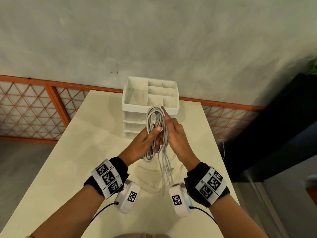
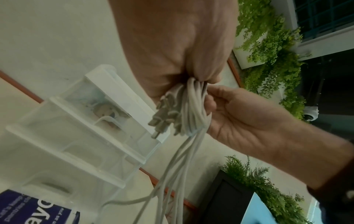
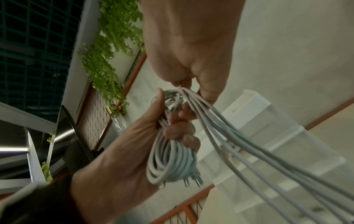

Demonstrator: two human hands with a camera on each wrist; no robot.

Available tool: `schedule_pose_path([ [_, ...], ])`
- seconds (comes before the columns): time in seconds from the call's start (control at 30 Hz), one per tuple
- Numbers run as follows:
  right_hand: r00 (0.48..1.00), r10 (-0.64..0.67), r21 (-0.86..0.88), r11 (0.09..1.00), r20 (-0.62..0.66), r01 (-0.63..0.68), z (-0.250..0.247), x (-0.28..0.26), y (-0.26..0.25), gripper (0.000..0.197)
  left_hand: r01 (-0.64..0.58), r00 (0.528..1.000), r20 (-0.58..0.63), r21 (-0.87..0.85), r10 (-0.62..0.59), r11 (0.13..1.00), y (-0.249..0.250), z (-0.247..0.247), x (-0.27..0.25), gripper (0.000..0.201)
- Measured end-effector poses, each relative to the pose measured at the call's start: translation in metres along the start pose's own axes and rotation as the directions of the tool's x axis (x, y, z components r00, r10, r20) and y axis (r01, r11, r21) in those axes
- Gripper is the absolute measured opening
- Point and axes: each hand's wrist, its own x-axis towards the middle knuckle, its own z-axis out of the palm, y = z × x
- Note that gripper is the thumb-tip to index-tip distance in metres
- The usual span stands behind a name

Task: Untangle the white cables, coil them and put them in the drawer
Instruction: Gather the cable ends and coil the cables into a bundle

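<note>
Several white cables (image 1: 155,115) are wound into an upright coil above the cream table (image 1: 72,152). My left hand (image 1: 154,135) grips the coil round its middle, fingers curled through it. In the right wrist view the coil (image 3: 170,163) hangs below the left hand (image 3: 134,144), with plugs (image 3: 191,181) at its lower end. My right hand (image 1: 169,122) pinches the loose strands (image 1: 165,169) beside the top of the coil; they trail down to the table. The white drawer unit (image 1: 130,103) stands just behind the hands, its translucent drawers (image 2: 76,136) all pushed in.
The drawer unit has an open divided tray (image 1: 177,93) on top and a purple label (image 2: 38,209) low on its front. An orange lattice railing (image 1: 34,109) runs behind the table. A dark planter (image 1: 283,126) stands to the right.
</note>
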Motion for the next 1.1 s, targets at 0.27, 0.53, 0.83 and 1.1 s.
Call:
schedule_pose_path([
  [0.27,0.974,0.161,0.032,0.985,0.161,-0.168,0.003,0.006,-0.01,0.099,0.064,0.997,-0.044,-0.067,-0.067,0.996,-0.002,-0.005,0.004,0.032],
  [0.53,0.96,0.142,-0.111,0.987,0.242,-0.118,0.001,0.005,-0.024,0.068,0.122,0.992,0.007,-0.182,-0.122,0.976,-0.005,-0.009,0.004,0.049],
  [0.83,0.91,-0.269,-0.299,0.882,0.316,0.364,-0.022,0.03,-0.022,0.044,0.173,0.981,0.092,-0.037,-0.169,0.984,0.001,-0.01,0.001,0.039],
  [1.1,0.871,-0.398,-0.345,0.805,0.289,0.483,-0.022,0.033,-0.015,0.028,0.205,0.978,0.055,-0.056,-0.202,0.977,-0.007,-0.011,-0.002,0.048],
])
